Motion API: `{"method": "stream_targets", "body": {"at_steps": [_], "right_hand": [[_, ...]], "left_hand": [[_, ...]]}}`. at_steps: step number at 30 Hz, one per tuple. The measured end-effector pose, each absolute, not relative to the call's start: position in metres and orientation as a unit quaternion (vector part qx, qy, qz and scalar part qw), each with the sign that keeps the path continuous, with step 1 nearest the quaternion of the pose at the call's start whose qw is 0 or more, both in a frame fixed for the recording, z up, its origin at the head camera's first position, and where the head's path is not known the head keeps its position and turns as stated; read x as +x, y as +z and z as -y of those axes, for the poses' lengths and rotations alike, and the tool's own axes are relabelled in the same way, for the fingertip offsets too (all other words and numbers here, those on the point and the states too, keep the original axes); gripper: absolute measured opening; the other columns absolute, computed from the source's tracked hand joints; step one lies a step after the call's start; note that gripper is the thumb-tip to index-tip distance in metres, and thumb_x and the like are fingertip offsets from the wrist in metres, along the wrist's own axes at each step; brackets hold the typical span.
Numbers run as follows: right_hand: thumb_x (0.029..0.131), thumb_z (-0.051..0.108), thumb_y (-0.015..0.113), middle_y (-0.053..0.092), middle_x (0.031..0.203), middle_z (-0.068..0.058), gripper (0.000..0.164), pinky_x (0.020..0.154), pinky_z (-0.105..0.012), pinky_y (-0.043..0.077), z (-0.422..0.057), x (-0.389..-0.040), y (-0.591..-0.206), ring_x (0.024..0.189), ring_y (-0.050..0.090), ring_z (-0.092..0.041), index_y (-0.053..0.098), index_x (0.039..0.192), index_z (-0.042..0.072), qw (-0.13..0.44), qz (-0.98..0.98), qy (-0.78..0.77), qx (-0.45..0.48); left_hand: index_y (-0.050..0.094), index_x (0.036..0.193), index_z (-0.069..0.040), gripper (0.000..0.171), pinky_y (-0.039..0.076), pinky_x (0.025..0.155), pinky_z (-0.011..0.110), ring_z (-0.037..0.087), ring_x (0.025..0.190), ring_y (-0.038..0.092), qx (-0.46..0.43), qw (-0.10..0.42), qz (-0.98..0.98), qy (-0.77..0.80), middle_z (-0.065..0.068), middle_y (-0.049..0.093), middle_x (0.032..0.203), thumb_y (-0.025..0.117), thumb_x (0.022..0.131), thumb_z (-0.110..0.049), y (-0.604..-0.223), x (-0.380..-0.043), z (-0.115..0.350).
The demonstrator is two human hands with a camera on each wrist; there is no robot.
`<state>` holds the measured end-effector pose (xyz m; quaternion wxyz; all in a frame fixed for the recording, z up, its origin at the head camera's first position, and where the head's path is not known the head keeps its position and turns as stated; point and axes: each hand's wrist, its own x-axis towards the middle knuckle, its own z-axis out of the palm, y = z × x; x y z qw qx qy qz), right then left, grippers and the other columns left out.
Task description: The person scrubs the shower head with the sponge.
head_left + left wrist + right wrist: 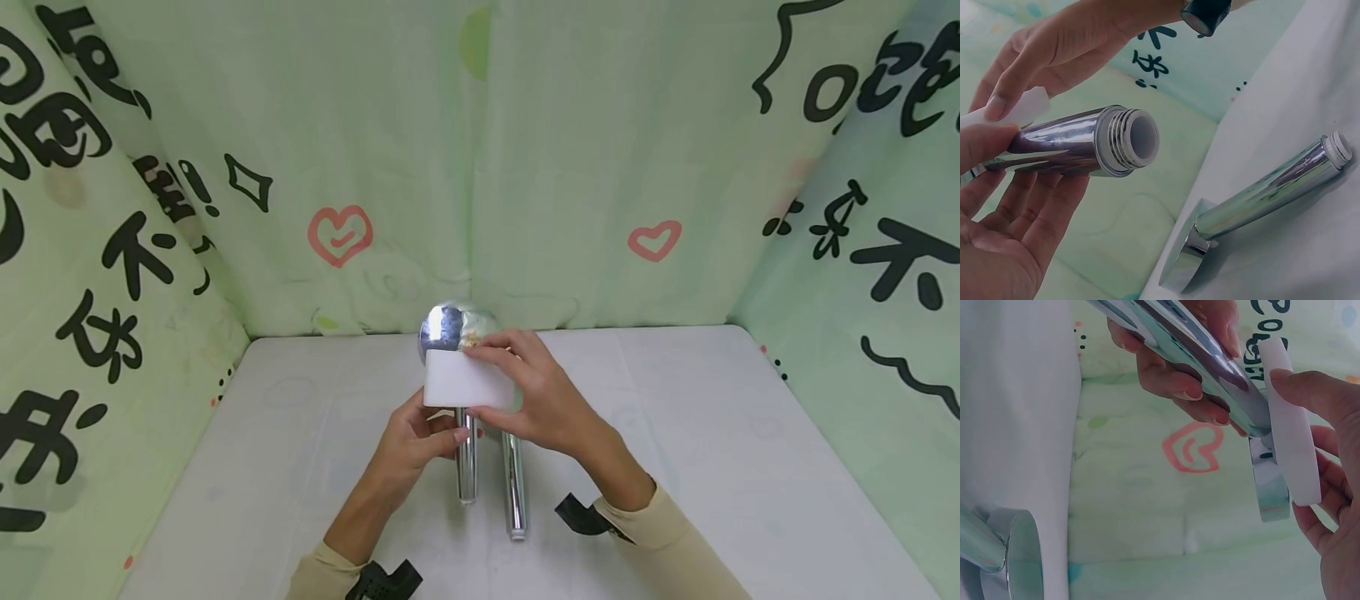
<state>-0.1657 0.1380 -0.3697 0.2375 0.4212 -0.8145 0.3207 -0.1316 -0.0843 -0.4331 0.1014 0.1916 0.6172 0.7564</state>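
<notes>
My left hand (408, 450) holds a chrome shower head (467, 475) by its handle, raised over the table. In the left wrist view, its open threaded end (1141, 139) faces the camera. Thumb and fingers of my right hand (536, 392) grip a white rectangular block (465, 379), which looks like a sponge, at its edges. The block lies across the held shower head's upper part and hides some of it. A second chrome shower head (515, 492) rests on the table; the left wrist view shows its round head (1184, 262) and threaded handle end (1337, 150).
A white table surface (675, 467) spreads beneath both hands. Pale green curtains (570, 167) with black characters and red hearts stand at the back and both sides. Dark straps with small devices (585, 515) sit at the wrists, over beige sleeves.
</notes>
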Motion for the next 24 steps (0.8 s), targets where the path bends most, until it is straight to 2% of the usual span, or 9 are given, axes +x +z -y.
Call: {"method": "stream_targets", "body": {"at_steps": [10,24], "right_hand": [[0.074,0.020,0.092,0.056,0.129,-0.008,0.066,0.087,-0.041,0.057,-0.140,-0.175,-0.363,0.123,0.049,-0.025,0.064,0.134,0.011,0.236,0.818,0.371,0.371],[0.076,0.022,0.091,0.056,0.127,-0.007,0.064,0.082,-0.041,0.057,-0.145,-0.192,-0.357,0.120,0.051,-0.021,0.064,0.134,0.014,0.238,0.812,0.422,0.324]], "left_hand": [[0.047,0.146,-0.008,0.058,0.059,0.071,0.030,0.021,0.100,0.070,0.201,0.108,-0.621,0.750,0.011,0.061,0.118,0.069,0.092,-0.001,-0.433,-0.129,0.084],[0.047,0.145,-0.001,0.059,0.057,0.068,0.027,0.021,0.097,0.071,0.227,0.112,-0.604,0.756,0.012,0.064,0.117,0.069,0.090,0.004,-0.437,-0.127,0.086]]}}
